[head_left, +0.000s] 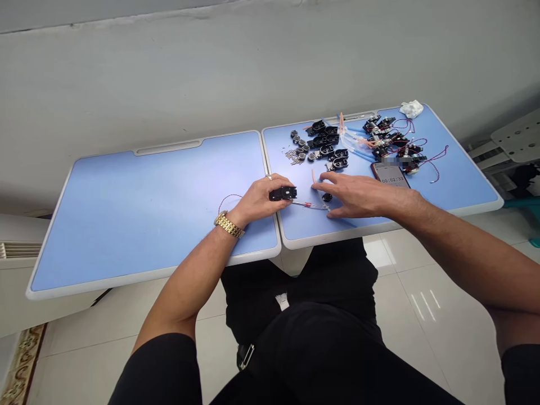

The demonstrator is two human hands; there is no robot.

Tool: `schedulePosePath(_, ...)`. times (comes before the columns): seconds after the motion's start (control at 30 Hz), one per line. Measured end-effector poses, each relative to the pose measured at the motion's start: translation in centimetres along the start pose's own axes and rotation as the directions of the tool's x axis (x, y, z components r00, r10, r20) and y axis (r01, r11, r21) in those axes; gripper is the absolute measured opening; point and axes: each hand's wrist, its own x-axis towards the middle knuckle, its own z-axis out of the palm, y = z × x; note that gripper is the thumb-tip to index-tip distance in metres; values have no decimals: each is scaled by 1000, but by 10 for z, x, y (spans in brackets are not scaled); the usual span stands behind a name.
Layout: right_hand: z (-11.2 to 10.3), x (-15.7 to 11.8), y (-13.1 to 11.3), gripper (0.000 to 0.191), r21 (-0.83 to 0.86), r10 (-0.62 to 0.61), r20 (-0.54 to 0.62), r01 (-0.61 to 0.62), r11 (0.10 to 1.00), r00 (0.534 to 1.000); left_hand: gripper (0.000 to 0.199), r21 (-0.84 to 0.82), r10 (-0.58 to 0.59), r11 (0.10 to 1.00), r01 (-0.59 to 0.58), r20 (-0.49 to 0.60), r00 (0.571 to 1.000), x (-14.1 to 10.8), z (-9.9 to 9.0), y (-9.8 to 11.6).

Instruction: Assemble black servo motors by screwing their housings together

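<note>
My left hand (264, 198), with a ring and a gold watch, is closed around a black part (283, 193) near the seam between the two blue tabletops. A thin red and dark wire curves out behind that hand. Over the right tabletop my right hand (348, 194) has its fingers spread, holding nothing that I can make out. Between its thumb and fingers lies a small round black piece (327, 197). A screwdriver (307, 205) with a clear and red handle lies between my hands, its shaft pointing at the black part.
Black housings (324, 140), round wheels (300, 147) and a heap of screws (294, 157) lie at the back. Further right are wired assemblies (394, 140), a phone (390, 175) showing a timer, and crumpled white tissue (411, 108). A wall (211, 79) stands behind the table (147, 208).
</note>
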Motion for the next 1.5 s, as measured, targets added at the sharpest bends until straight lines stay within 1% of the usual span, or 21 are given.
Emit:
schedulePosePath(0.17, -4, -1, 2, 57, -1, 27, -14, -27, 1000, 1000, 26, 1, 7, 1000, -7, -3, 1000, 0, 0, 0)
schedulePosePath(0.43, -3, -2, 2, 45, -48, 62, -13, -63, 997, 998, 25, 2, 2, 1000, -2, -10, 1000, 0, 1, 0)
schedulePosePath(0.5, -1, -3, 5, 40, -59, 45, -51, -48, 997, 998, 26, 2, 3, 1000, -3, -9, 1000, 0, 1, -1)
schedulePosePath(0.6, 3, -5, 10, 33, -83, -34, -128, 23, 996, 991, 25, -6, 13, 1000, -13, -13, 1000, 0, 1, -1)
schedulePosePath(0.7, 4, -8, 11, 30, -127, -84, -133, 68, 990, 988, 25, -9, 19, 1000, -19, -17, 1000, 0, 1, -2)
schedulePosePath(0.83, 6, -12, 4, 24, -162, -31, -108, 13, 987, 994, 26, -4, 1, 1000, -1, -12, 1000, 0, 0, -1)
schedulePosePath(0.93, 13, -13, 1, 21, -193, 3, -139, -30, 981, 990, 26, -4, -7, 1000, 7, -10, 1000, -1, 0, -1)
schedulePosePath(1.03, 22, -15, 0, 23, -198, 10, -194, -49, 979, 981, 25, -5, -4, 1000, 4, -14, 1000, 0, 0, -1)
schedulePosePath(1.17, 29, -16, -3, 26, -116, 59, -236, -88, 989, 970, 25, -8, -4, 1000, 4, -19, 1000, 0, 1, -1)
schedulePosePath(1.33, 28, -15, -9, 22, -10, 186, -207, -192, 981, 960, 26, -4, 0, 1000, 0, -21, 1000, 0, 0, 0)
schedulePosePath(1.5, 32, -14, -12, 19, 60, 218, -243, -209, 976, 945, 26, -2, -8, 1000, 8, -17, 1000, -1, 0, 0)
